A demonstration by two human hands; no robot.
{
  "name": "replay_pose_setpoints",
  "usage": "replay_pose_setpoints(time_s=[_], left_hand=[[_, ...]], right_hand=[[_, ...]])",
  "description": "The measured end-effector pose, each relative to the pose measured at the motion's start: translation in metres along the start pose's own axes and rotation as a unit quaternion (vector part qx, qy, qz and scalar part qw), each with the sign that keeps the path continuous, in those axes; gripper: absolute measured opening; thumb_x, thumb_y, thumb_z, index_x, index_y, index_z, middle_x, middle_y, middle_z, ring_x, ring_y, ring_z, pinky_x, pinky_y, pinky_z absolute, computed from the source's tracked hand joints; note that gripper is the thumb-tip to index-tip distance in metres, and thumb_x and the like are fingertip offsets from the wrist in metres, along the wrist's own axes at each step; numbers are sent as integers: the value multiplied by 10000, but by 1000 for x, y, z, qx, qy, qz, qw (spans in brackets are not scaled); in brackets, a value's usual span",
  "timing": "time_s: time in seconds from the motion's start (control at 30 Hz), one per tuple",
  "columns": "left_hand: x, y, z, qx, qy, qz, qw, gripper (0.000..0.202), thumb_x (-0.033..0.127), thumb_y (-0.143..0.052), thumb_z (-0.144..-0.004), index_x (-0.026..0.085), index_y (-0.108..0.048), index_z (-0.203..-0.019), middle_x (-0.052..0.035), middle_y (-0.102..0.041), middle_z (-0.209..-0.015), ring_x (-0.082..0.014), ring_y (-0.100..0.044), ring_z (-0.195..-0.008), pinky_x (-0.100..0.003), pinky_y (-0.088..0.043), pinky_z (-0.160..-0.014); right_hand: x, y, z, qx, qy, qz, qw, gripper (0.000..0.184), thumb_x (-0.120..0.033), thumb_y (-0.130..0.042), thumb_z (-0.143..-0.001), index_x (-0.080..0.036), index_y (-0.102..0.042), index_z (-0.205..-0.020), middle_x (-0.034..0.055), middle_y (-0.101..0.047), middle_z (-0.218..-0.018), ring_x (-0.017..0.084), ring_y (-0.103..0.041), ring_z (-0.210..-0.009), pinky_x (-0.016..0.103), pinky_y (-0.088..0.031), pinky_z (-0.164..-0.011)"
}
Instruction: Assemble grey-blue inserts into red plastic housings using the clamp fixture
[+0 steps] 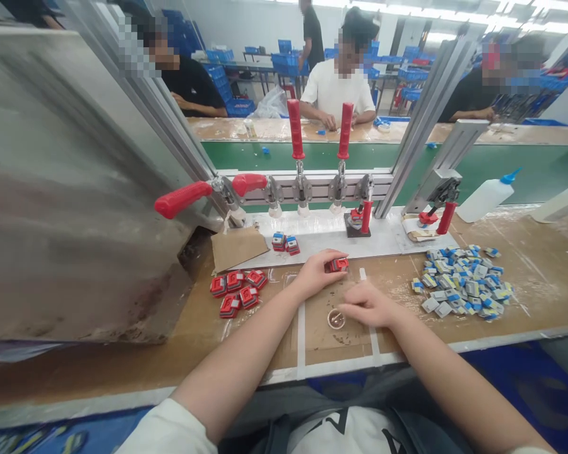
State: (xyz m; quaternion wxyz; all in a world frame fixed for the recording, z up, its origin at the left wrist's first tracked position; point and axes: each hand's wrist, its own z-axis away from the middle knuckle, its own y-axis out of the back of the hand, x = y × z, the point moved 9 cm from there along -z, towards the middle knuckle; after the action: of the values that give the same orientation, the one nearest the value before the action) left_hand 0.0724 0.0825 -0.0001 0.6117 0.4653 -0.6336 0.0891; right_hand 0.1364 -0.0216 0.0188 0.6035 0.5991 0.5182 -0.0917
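Note:
My left hand (318,271) rests on the workbench, fingers curled round a small red part (338,265). My right hand (366,305) lies just in front of it, fingers pinched together beside a small round dish (336,319); what they pinch is too small to name. A cluster of red parts (236,291) lies to the left. Two red-and-blue parts (286,243) sit on the white fixture plate (322,230). A heap of blue-and-grey parts (461,284) lies to the right.
Red-handled toggle clamps (296,129) stand along the aluminium rail behind the plate, one handle (182,199) sticking out left. A cardboard piece (236,247), a squeeze bottle (486,197) and a big metal panel (66,189) flank the area. Other people sit across the green conveyor (312,156).

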Motion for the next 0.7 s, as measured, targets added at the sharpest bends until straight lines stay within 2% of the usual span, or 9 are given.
replay_pose_setpoints(time_s=[0.07,0.17,0.23,0.3,0.4,0.43,0.47,0.57,0.7], left_hand=[[-1,3,1,10,4,9,1000,419,313,-757,-828,233,-696,-1235,-73,-698,-1206,-248,-660,-1105,-407,-499,-1033],[-11,5,2,29,31,86,995,569,345,-769,-818,238,-592,-1349,-84,-689,-1237,-238,-683,-1067,-404,-542,-977],[-19,2,3,30,52,154,986,621,371,-794,-792,220,-562,-1348,-95,-700,-1217,-241,-700,-1047,-393,-568,-932],[-25,0,3,26,65,182,981,577,407,-808,-774,202,-603,-1273,-95,-726,-1154,-254,-710,-1027,-391,-579,-906],[-25,1,4,32,71,154,985,509,445,-795,-782,206,-658,-1210,-78,-747,-1091,-254,-717,-959,-393,-585,-871],[-23,2,4,36,67,144,987,499,450,-786,-793,210,-663,-1212,-74,-748,-1095,-253,-715,-960,-395,-581,-882],[-21,3,4,40,62,138,988,491,455,-774,-806,211,-664,-1217,-71,-747,-1103,-252,-712,-973,-396,-574,-901],[-15,3,4,44,47,150,987,474,471,-724,-859,203,-639,-1241,-69,-739,-1122,-242,-702,-1019,-392,-555,-951],[-10,3,4,57,33,216,974,489,436,-698,-892,200,-563,-1298,-86,-718,-1190,-218,-691,-1088,-390,-530,-1015]], right_hand=[[-6,-14,-4,-54,-15,95,994,532,-435,-434,-1040,-191,-410,-567,-32,-433,-521,106,-371,-513,266,-257,-565],[-6,-8,-4,-72,-75,273,956,536,-549,-446,-1033,-178,-595,-675,34,-639,-659,137,-517,-597,274,-251,-585],[1,15,9,-52,-148,345,925,539,-615,-440,-1020,-185,-663,-784,55,-701,-769,162,-597,-680,273,-265,-597],[10,53,37,19,-256,396,882,518,-602,-411,-1037,-202,-689,-860,54,-717,-838,176,-644,-753,275,-295,-613],[24,108,99,120,-418,471,767,440,-509,-440,-1050,-205,-714,-888,75,-708,-926,196,-662,-792,289,-332,-621],[30,117,115,121,-446,492,738,412,-473,-468,-1044,-201,-724,-870,90,-700,-946,207,-660,-796,297,-344,-623],[35,120,125,111,-452,509,724,390,-436,-488,-1038,-198,-732,-848,102,-691,-957,219,-657,-813,305,-361,-637],[44,111,129,76,-390,554,732,377,-353,-490,-1037,-197,-748,-811,128,-674,-961,253,-636,-888,338,-408,-728],[41,96,126,70,-300,578,756,281,-298,-500,-1027,-215,-756,-947,130,-681,-977,274,-603,-924,371,-413,-793]])
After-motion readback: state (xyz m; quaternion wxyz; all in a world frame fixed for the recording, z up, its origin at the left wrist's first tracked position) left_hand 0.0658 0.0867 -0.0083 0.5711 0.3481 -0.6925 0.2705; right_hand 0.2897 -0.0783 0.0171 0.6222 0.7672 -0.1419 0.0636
